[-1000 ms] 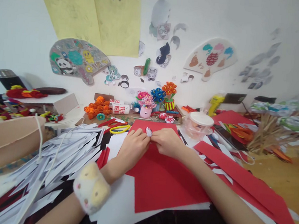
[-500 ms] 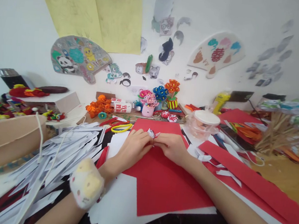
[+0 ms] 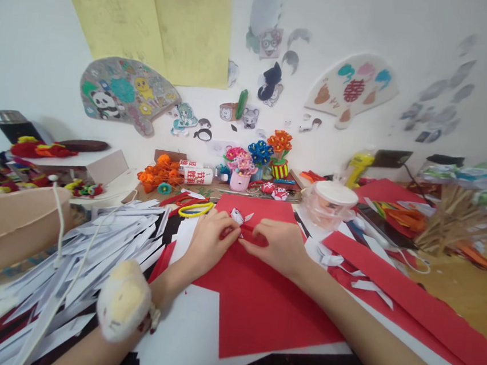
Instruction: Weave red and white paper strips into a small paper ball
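Note:
My left hand (image 3: 213,238) is closed with thumb and fingertips pinching a small folded white-and-red paper piece (image 3: 237,216). Pointed white ends stick out of the folded piece, and its lower part is hidden by my fingers. Just right of it is my right hand (image 3: 280,244), its thumb and index finger apart in a curve. That thumb tip lies close to the lower end of the piece; whether they touch I cannot tell. Both hands are above red paper sheets (image 3: 274,306), which lie on white sheets (image 3: 188,332).
White paper strips (image 3: 121,239) pile up at left beside a beige bin (image 3: 11,223). Yellow-handled scissors (image 3: 195,208) lie behind my left hand. A clear lidded cup (image 3: 330,205) stands behind my right hand, and red strips (image 3: 405,295) stretch along the right.
The fingers of my right hand have parted from the paper piece and spread. My left hand has shifted slightly left and down with the piece, which shows more now.

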The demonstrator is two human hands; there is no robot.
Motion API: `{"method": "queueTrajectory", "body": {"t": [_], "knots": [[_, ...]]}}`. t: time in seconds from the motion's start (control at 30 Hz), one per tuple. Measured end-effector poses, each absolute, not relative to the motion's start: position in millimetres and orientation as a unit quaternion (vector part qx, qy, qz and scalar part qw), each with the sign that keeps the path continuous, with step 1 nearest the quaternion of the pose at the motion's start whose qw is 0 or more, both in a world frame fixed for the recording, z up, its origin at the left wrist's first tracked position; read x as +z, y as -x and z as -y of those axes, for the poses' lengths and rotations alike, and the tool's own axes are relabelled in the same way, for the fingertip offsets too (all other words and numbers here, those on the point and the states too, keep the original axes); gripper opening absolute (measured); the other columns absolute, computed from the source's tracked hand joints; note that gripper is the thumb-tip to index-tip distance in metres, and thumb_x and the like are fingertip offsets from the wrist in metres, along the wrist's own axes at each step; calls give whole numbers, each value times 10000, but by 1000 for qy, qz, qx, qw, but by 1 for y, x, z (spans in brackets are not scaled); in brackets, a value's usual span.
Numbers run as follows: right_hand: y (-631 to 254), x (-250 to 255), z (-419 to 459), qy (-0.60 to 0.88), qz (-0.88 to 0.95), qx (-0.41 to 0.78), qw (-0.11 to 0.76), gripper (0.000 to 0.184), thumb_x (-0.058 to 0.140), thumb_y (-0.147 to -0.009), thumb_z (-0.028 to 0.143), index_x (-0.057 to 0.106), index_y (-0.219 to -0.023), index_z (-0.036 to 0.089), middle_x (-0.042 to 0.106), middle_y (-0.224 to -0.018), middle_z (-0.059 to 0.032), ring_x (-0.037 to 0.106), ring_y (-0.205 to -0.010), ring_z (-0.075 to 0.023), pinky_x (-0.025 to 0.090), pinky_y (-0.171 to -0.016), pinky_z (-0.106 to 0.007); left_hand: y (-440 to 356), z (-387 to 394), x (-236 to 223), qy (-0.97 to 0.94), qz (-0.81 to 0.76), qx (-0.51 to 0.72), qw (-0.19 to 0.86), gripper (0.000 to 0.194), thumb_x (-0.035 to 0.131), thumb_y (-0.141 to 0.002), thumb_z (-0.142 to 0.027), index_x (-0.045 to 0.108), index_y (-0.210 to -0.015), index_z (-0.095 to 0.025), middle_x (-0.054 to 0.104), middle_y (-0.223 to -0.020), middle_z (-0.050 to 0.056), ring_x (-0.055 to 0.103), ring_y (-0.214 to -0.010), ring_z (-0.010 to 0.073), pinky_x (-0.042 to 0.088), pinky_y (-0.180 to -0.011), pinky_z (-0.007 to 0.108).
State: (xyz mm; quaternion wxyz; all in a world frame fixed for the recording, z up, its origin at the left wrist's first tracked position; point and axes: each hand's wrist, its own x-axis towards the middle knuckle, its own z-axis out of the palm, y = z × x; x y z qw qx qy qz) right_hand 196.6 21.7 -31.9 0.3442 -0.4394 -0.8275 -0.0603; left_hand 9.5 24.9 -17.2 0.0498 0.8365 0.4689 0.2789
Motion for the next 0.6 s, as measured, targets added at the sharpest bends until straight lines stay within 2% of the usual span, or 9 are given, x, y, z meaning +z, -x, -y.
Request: {"method": "queueTrajectory", "body": {"t": [0.07,0.17,0.4,0.6], "knots": [[-194,-36,-20,446,842,-83,291,248,681,-821,408,683,-736,175,688,-716,-19,605,-607,-146,243,-519,-264,-11,-26,-16,-834,-471,282,55,151,574,-897,-220,633,-758,-201,637,-766,0,529,-776,187,339,-704,315],[-190,-40,-19,454,849,-97,253,226,574,-907,302,692,-770,166,682,-712,-32,593,-582,-145,204,-516,-282,-15,-24,-13,-835,-471,279,53,141,587,-890,-217,636,-758,-206,646,-779,-7,531,-783,185,329,-715,320],[-185,-43,-17,449,851,-73,262,161,535,-879,156,665,-784,151,657,-711,-23,563,-571,-126,229,-518,-274,-20,-18,-7,-830,-485,273,30,117,612,-880,-248,639,-770,-217,659,-817,-6,522,-843,207,300,-753,348],[-182,-43,-17,441,851,-48,282,162,568,-831,121,603,-676,155,636,-683,-2,546,-572,-104,282,-529,-237,-17,-26,2,-817,-508,272,31,173,577,-896,-263,634,-742,-209,663,-849,17,513,-876,228,295,-739,355]]}}
